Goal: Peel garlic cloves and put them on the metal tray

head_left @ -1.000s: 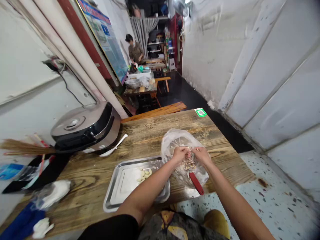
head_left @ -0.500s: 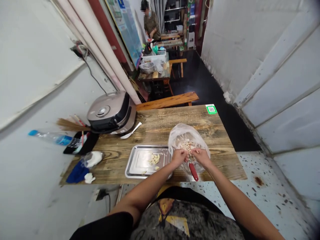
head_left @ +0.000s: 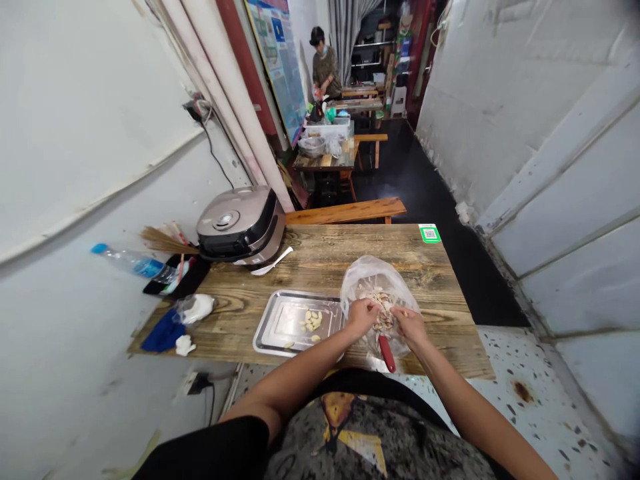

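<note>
A clear plastic bag [head_left: 361,272] lies open on the wooden table, full of garlic cloves and loose skins [head_left: 384,301]. Over it, my left hand [head_left: 364,316] is closed in a pinch; whatever sits between the fingertips is too small to make out. My right hand [head_left: 410,325] is also pinched, a short gap to the right, its fingertips over the garlic and their contents hidden. A red-handled tool [head_left: 387,353] rests at the bag's near side, its far end among the skins. Left of the bag, peeled garlic cloves [head_left: 313,321] lie on a metal tray [head_left: 270,327].
A rice cooker [head_left: 240,227] stands at the table's back left, near a white spoon [head_left: 273,261]. Further left are a plastic bottle [head_left: 135,263], a blue cloth [head_left: 163,331] and a white bundle [head_left: 196,308]. A bench [head_left: 347,212] runs behind; a person [head_left: 326,67] stands far back.
My hands, close together before, have moved apart over the bag, with the right going rightward. The camera view has shifted, so the room sits lower and further right.
</note>
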{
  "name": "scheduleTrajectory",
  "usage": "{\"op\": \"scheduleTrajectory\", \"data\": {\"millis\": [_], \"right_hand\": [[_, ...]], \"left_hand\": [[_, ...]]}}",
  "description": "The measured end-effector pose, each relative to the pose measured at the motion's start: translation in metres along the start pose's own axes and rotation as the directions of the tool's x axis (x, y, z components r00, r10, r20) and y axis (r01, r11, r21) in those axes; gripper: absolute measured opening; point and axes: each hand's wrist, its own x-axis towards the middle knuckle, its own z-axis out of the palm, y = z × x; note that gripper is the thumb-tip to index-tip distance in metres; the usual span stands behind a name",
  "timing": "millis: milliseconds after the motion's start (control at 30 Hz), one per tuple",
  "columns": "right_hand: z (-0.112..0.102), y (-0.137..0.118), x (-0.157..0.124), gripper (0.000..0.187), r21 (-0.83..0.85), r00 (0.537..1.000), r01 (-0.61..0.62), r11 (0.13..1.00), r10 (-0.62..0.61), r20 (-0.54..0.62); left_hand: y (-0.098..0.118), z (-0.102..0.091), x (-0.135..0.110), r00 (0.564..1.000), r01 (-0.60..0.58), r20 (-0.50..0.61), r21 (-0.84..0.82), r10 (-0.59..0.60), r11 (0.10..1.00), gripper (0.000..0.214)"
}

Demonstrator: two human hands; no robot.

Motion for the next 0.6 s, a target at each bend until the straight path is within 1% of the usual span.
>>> {"op": "scheduleTrajectory", "data": {"millis": [67,133,167,233,300,333,367,433,467,567,600], "right_hand": [[-0.001,0.003,0.001,0.033,0.161,0.992,-0.122,0.979,0.117,0.039],[-0.002,0.004,0.0,0.034,0.259,0.983,-0.179,0.949,0.16,0.091],[-0.003,0.005,0.0,0.035,0.287,0.979,-0.196,0.938,0.169,0.117],[-0.004,0.006,-0.002,0.037,0.316,0.973,-0.217,0.924,0.179,0.147],[-0.006,0.007,-0.003,0.039,0.345,0.964,-0.247,0.906,0.193,0.182],[-0.007,0.007,-0.003,0.039,0.367,0.956,-0.27,0.89,0.203,0.212],[-0.007,0.008,-0.003,0.039,0.389,0.945,-0.3,0.871,0.215,0.246],[-0.009,0.007,-0.002,0.039,0.42,0.919,-0.358,0.834,0.237,0.314],[-0.009,0.007,-0.002,0.038,0.425,0.909,-0.38,0.822,0.246,0.337],[-0.011,0.004,-0.001,0.033,0.419,0.887,-0.418,0.806,0.263,0.378],[-0.012,0.003,-0.001,0.031,0.417,0.878,-0.431,0.801,0.266,0.397]], "left_hand": [[-0.001,-0.001,0.005,1.0,-0.027,-0.002,0.106,0.028,0.994,0.023],[-0.003,0.0,0.012,0.997,-0.04,0.066,0.175,0.028,0.984,0.02],[-0.004,0.001,0.016,0.992,-0.063,0.116,0.18,0.043,0.982,0.018],[-0.007,0.003,0.023,0.97,-0.168,0.197,0.126,0.141,0.978,0.025],[-0.009,0.004,0.027,0.935,-0.277,0.236,0.017,0.266,0.961,0.031],[-0.01,0.005,0.027,0.917,-0.301,0.263,-0.04,0.301,0.953,0.031],[-0.01,0.006,0.027,0.901,-0.299,0.3,-0.096,0.314,0.949,0.03],[-0.011,0.007,0.025,0.888,-0.237,0.355,-0.192,0.292,0.952,0.027],[-0.011,0.008,0.024,0.894,-0.196,0.357,-0.233,0.271,0.953,0.027],[-0.009,0.008,0.02,0.931,-0.087,0.309,-0.336,0.197,0.938,0.027],[-0.008,0.008,0.02,0.936,-0.037,0.312,-0.376,0.164,0.926,0.028]]}}
